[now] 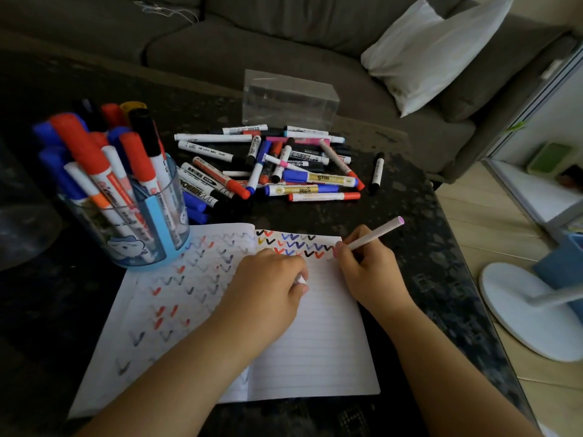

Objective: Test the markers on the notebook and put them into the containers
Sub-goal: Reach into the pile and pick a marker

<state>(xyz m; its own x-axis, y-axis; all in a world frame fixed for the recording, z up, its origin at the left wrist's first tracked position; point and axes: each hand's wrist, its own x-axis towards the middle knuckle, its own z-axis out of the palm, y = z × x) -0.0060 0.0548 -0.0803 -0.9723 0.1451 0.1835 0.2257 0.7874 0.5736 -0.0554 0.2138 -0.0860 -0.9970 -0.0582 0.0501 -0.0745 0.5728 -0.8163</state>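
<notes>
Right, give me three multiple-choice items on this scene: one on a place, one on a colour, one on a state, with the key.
1. Where does the blue cup of markers stand?
A. at the notebook's far left corner
B. on the sofa
C. inside the clear box

2. What colour is the marker in the right hand?
A. black
B. pale pink
C. green

3. What is the clear box holding?
A. red markers
B. a notebook
C. no markers visible

Key: 1 A, the cup overlaps the notebook page's far left corner. 2 B, the barrel and end are pale pink. 3 C, the loose markers lie in front of it.
</notes>
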